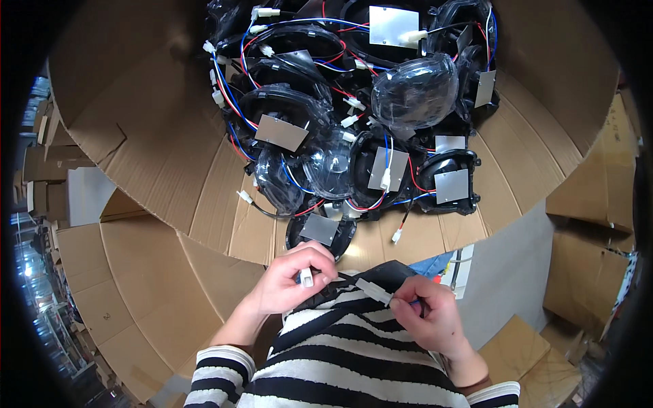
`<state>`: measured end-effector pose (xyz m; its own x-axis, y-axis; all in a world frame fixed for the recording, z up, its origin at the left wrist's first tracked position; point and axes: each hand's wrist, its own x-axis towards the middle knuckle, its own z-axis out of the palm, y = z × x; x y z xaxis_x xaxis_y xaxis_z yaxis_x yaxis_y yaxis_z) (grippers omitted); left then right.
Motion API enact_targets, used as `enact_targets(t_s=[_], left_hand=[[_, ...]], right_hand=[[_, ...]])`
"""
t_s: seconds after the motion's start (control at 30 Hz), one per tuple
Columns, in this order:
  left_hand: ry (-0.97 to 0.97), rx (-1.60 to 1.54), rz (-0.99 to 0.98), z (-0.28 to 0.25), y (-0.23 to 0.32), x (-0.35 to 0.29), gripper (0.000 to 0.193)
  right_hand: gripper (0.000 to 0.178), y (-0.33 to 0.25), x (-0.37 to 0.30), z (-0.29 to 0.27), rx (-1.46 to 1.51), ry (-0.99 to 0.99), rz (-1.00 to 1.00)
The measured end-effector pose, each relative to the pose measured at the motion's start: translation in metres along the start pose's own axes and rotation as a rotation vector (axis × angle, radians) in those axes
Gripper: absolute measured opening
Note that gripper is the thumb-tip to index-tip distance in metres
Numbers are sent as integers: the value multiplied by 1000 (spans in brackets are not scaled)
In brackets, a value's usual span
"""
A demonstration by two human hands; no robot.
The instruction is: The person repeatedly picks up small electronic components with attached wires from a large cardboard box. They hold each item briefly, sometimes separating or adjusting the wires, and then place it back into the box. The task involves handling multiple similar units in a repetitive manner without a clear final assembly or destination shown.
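My left hand (292, 279) is closed, and a small white plug connector (307, 277) sticks out from its curled fingers. Opposite it, my right hand (430, 314) pinches the near end of a longer white wire connector (373, 291). Dark wire runs from that connector's far end toward my left hand, and a blue wire shows by my right fingers. Just beyond my left hand lies a black lamp housing (294, 234) with a silver plate (320, 230) on it. Part of that housing is hidden by my hand.
Ahead, a large cardboard box (224, 221) bears a pile of lamp housings with clear lenses (415, 92), silver plates and red, blue and white wires. A loose white plug (397, 236) hangs near its edge. More cardboard (136, 272) lies to the left, and cartons (585, 265) stand at right.
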<state>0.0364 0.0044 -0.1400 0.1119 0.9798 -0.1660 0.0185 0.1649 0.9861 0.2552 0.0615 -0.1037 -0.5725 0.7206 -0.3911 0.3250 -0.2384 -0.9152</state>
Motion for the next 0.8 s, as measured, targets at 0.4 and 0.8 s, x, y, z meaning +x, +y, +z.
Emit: enact_targets(t_s=[0.4,0.8], left_hand=[[92,-156,-78,-8,12,-12,10],[1781,643,748,-229,117,-259,17]], right_hand=[[2,10,8,-8,297,38,112],[2,24,-5,-19,273,12,51]])
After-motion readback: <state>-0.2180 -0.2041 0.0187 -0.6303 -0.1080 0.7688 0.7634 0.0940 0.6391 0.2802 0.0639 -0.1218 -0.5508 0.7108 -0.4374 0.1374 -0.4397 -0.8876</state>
